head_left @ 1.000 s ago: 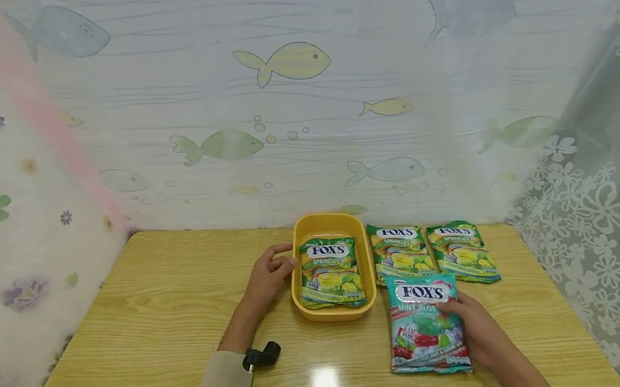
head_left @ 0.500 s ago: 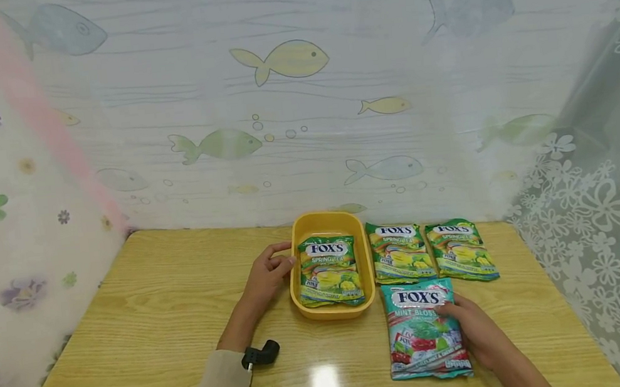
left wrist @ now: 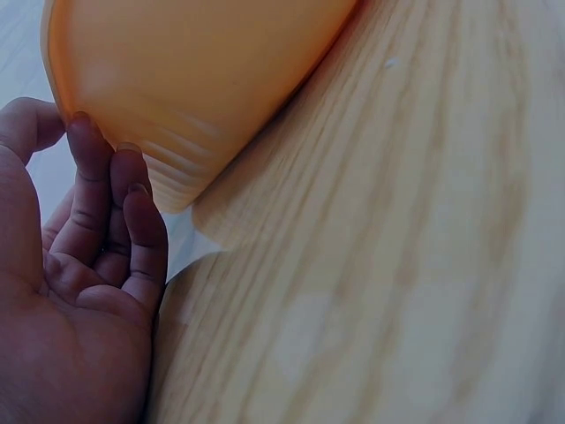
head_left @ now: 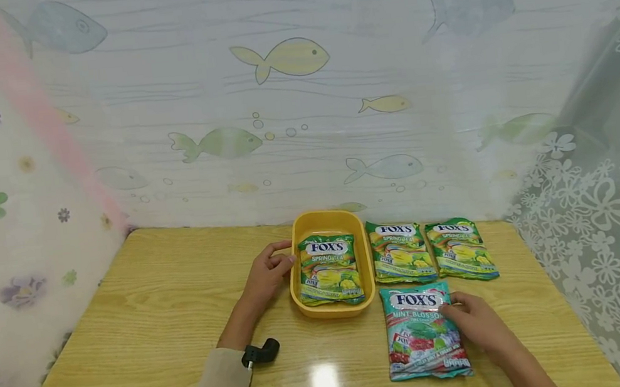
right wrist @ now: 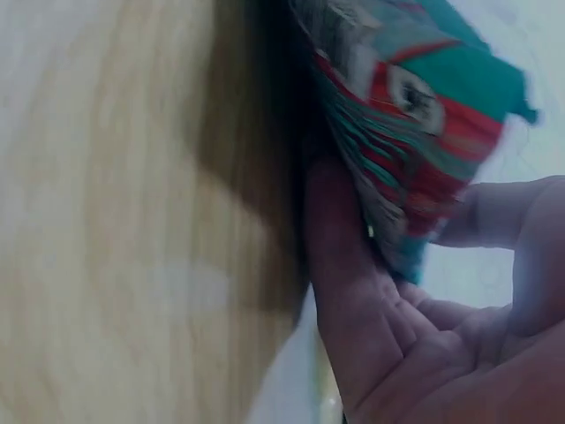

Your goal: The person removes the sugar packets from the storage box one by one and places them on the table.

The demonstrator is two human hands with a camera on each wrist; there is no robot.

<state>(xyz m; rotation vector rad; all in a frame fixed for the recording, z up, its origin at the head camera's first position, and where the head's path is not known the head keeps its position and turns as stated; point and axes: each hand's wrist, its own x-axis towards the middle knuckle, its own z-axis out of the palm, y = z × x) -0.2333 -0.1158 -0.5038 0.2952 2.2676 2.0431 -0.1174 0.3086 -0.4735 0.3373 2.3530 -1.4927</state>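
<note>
In the head view, my right hand (head_left: pixel 479 321) grips the right edge of a teal candy bag (head_left: pixel 422 333) labelled Fox's Mint Blossom, thumb on top. The right wrist view shows fingers (right wrist: pixel 340 256) under that bag (right wrist: pixel 415 124), close over the wood. A yellow plastic tub (head_left: pixel 296 293) stands left of the bag, with a green Fox's Spring Tea candy bag (head_left: pixel 330 273) lying face up inside. My left hand (head_left: pixel 266 277) holds the tub's left rim; in the left wrist view its curled fingertips (left wrist: pixel 132 163) meet the tub's outer wall (left wrist: pixel 194 79).
Two more green Spring Tea candy bags, one nearer the tub (head_left: pixel 401 253) and one farther right (head_left: pixel 461 250), lie side by side behind the teal bag. The wooden table (head_left: pixel 158 316) ends at a fish-patterned curtain (head_left: pixel 295 157).
My right hand has brought the teal bag slightly toward me and lower, off its overlap with the green bag behind. My left hand stays at the tub.
</note>
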